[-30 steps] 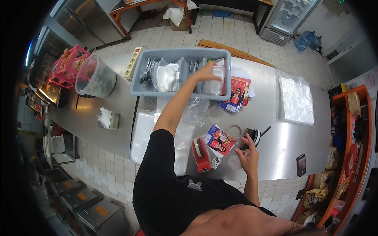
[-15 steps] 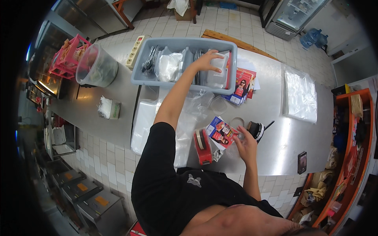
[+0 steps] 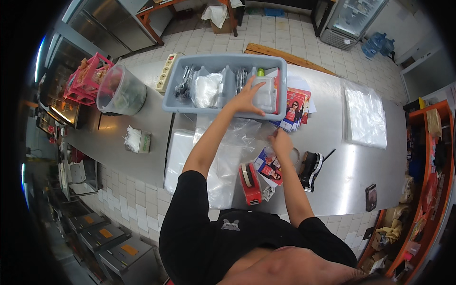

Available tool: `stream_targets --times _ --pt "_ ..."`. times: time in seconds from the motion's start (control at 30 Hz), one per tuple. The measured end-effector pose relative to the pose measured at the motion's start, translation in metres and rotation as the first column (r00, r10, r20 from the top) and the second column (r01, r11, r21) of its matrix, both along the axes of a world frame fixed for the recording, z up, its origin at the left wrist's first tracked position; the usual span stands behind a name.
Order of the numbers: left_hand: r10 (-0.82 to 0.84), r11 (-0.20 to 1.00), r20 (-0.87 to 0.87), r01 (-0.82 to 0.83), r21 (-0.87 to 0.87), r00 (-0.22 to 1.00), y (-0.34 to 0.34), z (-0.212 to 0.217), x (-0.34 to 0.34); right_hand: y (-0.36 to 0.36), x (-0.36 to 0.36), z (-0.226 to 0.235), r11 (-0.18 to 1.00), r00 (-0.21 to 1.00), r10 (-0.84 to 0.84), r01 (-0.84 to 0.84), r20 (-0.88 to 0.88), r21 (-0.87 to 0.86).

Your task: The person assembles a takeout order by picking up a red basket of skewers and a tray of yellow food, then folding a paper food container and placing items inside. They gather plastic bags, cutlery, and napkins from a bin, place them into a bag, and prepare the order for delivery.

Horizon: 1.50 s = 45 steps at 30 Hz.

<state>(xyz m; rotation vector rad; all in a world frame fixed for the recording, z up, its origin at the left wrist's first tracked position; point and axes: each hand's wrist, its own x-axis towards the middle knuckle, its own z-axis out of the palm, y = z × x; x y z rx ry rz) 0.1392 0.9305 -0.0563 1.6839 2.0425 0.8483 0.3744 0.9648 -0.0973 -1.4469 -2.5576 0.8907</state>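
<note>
Grey bin (image 3: 190, 109): clear containers (image 3: 268, 95) not yet out; left hand (image 3: 246, 99) spread wide across them, grip unconfirmed; right hand (image 3: 281, 143) curled, hold unclear.

The left arm (image 3: 207, 142) stretches toward the far edge of the worktop (image 3: 330, 123), its left hand (image 3: 245, 99) having thumb and fingers widely spread. The right arm (image 3: 295, 194) reaches less far; the right hand (image 3: 282, 142) keeps its fingers bent, partly hidden.
</note>
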Motion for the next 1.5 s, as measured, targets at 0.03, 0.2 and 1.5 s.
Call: stream_targets --times 0.03,0.2,1.5 --pt "0.016 1.0 0.024 -0.017 0.007 1.0 -0.001 -0.003 0.0 0.005 0.008 0.002 0.999 0.997 0.021 -0.023 -0.07 -0.03" --pt "0.097 0.992 0.031 -0.1 0.076 0.995 -0.005 -0.008 0.002 0.037 0.054 0.038 0.987 0.923 0.033 -0.09 -0.383 -0.132" --pt "0.391 0.861 -0.542 -0.504 -0.07 0.744 -0.103 -0.043 -0.121 -0.083 0.118 0.087 0.844 0.723 -0.355 -0.025 -0.592 -0.536"
